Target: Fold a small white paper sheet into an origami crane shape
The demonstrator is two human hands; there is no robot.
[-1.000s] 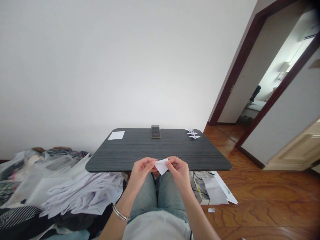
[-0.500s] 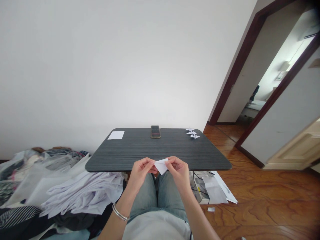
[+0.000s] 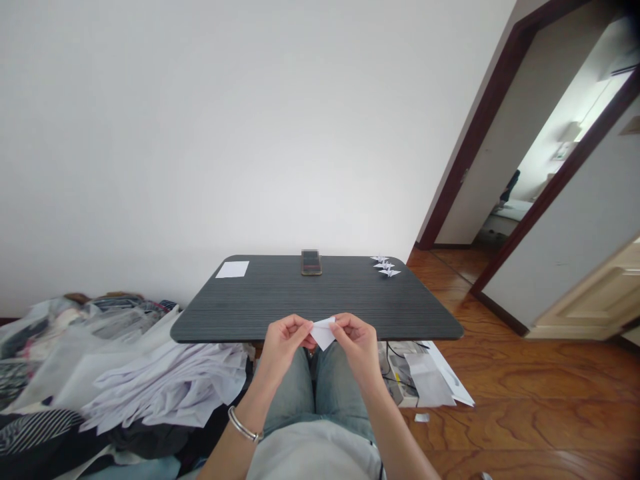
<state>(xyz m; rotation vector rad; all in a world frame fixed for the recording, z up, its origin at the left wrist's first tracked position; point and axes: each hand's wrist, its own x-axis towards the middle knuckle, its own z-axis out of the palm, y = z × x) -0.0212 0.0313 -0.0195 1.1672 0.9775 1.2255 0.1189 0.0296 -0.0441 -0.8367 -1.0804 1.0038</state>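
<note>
A small white folded paper [image 3: 324, 335] hangs point-down between my hands, just in front of the table's near edge. My left hand [image 3: 291, 337] pinches its left corner between thumb and fingers. On the opposite side, my right hand [image 3: 353, 333] grips the right corner the same way. The fingers partly cover the paper's upper corners. At the table's far right lie several folded paper cranes [image 3: 385, 265], close together. A flat sheet of white paper [image 3: 233, 269] lies at the far left corner.
The dark table [image 3: 280, 300] stands against a white wall. A phone [image 3: 311, 262] is at its back edge. Heaped clothes [image 3: 165, 380] lie on the left. Under the table's right side are a box with cables and loose papers [image 3: 433, 380] on the wooden floor.
My left fingers have shifted slightly right along the paper's edge, so less of its left corner shows. My right hand is nearly still.
</note>
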